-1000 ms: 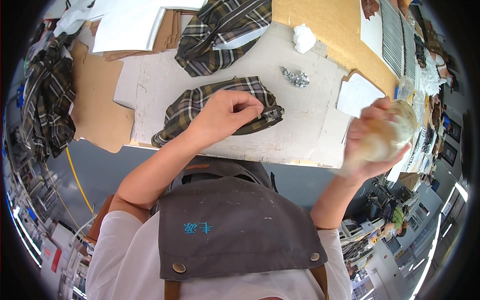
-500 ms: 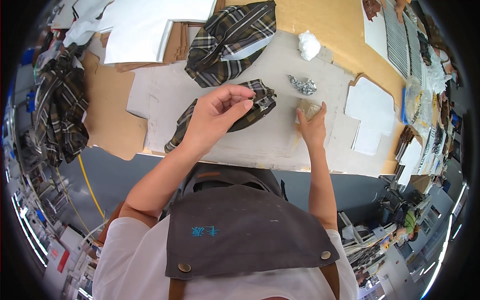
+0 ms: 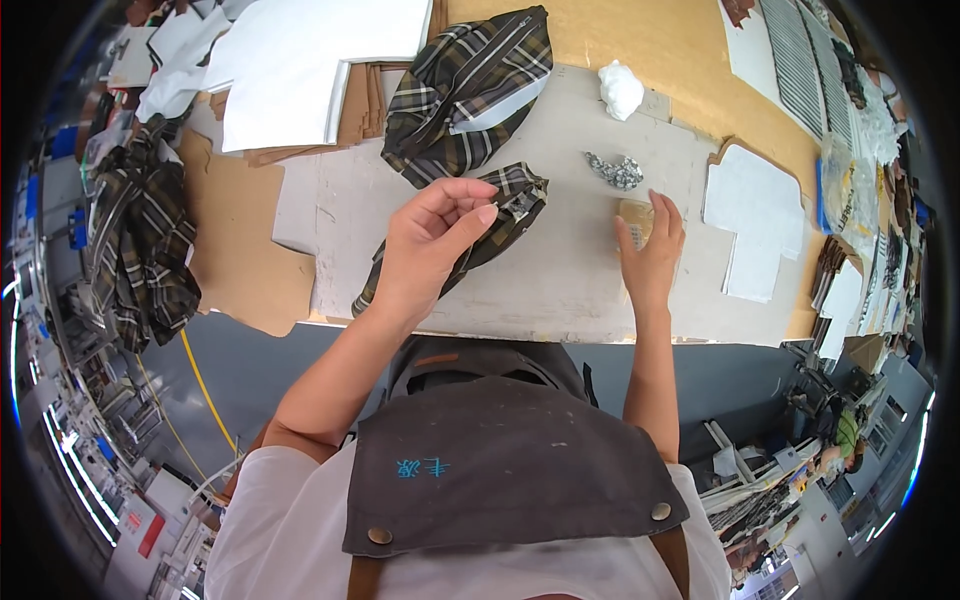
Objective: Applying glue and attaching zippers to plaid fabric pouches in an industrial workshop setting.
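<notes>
— Pinching: left hand [image 3: 430, 245], fingertips closed over the folded plaid piece [image 3: 470, 240] lying mid-table [image 3: 560, 290].
— Right hand [image 3: 650, 250]?
— Fingers curled around a small tan object [image 3: 636, 218], near metal clips [image 3: 615, 170].
— Risk?
— Plaid fold may slip open, since the pinch looks light.

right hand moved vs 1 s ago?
Yes. The right hand went from raised off the table's right edge to down on the grey board, just below the metal clips.
</notes>
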### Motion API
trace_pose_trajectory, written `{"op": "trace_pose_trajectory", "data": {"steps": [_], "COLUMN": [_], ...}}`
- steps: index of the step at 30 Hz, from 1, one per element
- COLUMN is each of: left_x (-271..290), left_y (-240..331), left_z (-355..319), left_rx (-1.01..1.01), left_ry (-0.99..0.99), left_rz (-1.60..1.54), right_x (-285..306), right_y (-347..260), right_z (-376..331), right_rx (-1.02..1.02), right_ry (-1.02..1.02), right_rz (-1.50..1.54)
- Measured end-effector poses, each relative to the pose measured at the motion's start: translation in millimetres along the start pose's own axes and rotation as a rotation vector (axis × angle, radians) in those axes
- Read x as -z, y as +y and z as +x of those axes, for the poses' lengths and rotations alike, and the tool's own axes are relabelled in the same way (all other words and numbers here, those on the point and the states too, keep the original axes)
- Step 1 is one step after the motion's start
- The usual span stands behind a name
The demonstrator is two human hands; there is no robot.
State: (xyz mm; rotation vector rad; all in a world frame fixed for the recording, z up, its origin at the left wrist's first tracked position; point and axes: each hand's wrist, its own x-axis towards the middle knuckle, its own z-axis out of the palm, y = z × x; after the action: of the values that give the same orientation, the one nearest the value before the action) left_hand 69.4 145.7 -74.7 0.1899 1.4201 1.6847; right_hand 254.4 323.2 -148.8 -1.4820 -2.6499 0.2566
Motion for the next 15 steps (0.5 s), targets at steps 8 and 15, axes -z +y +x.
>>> {"op": "trace_pose_trajectory", "data": {"steps": [8, 15], "left_x": [-3, -3], "left_y": [-3, -9], "left_z": [3, 6], "left_rx": [0.024, -0.006], "left_ry": [-0.002, -0.030], "left_rz": [-0.093, -0.120], "right_x": [38, 37], "right_y": [-91, -109], "right_z": [-17, -13], "right_rx": [-0.025, -0.167], "right_ry": [-0.414, -0.447], "right_rz": [1.414, 1.636]}}
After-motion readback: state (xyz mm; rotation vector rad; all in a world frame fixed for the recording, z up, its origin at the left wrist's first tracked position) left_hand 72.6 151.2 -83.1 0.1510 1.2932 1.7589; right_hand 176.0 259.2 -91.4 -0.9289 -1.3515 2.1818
